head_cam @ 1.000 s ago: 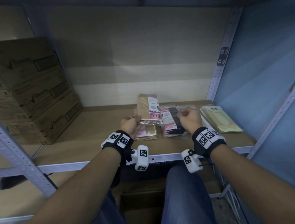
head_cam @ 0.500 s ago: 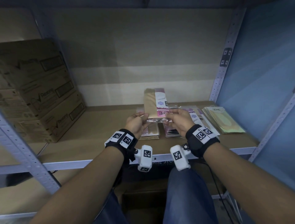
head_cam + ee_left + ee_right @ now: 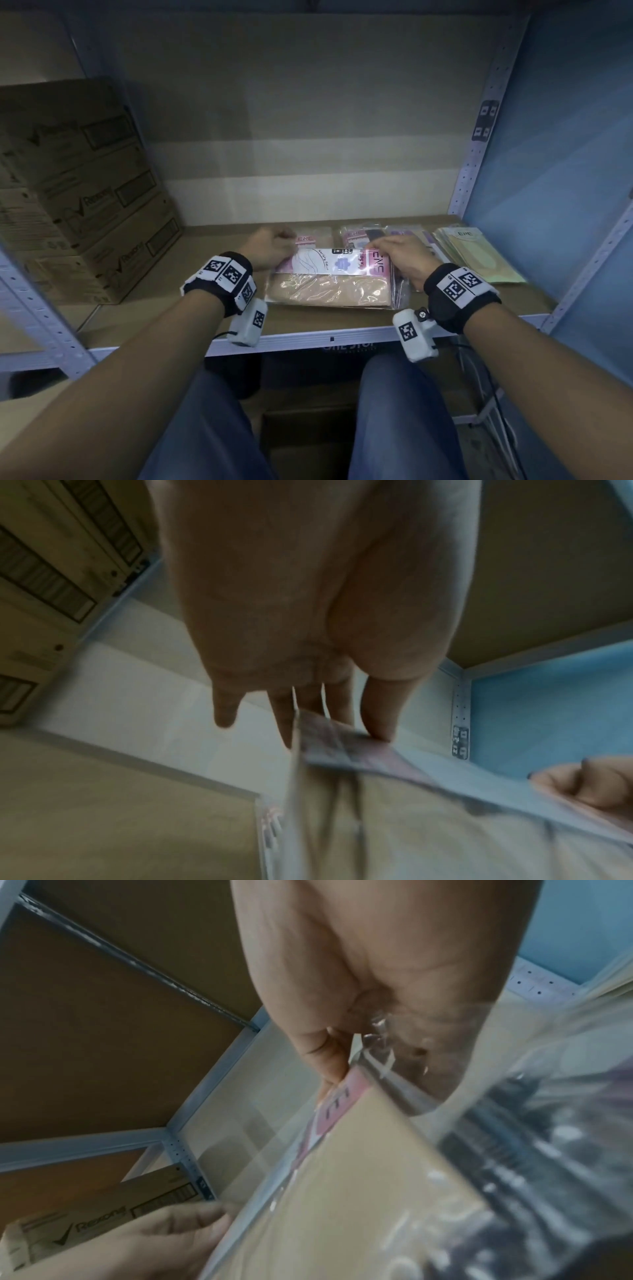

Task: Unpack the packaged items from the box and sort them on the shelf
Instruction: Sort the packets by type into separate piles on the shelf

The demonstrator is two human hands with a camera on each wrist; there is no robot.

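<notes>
Both hands hold a flat cellophane pack of beige hosiery [image 3: 329,281] sideways just above the shelf [image 3: 308,337], left hand [image 3: 270,247] and right hand [image 3: 399,251] fingers pinching its opposite short ends; it looks light, floppy and slippery, best gripped at the edges.

Held packet [image 3: 330,277]: clear wrapper over beige fabric in its lower half; upper half a white card with thin grey contour lines, a lilac flower mark and a pink band lettered in dark print at its right end. Packets [image 3: 368,234] behind it, centre of the frame: pink-and-white cards, one with black contents. Stack of packets [image 3: 479,255] at right: pale yellow-green. Cardboard boxes [image 3: 85,192], left of the frame: brown with black printed logos and label panels. Shelf [image 3: 212,274] board: tan, edged with a pale grey perforated metal frame. Side panel [image 3: 561,137], right: light blue. Wristbands [image 3: 222,277]: black, bearing white squares with black coded patterns. Trousers [image 3: 404,418], bottom of the frame: blue denim.
</notes>
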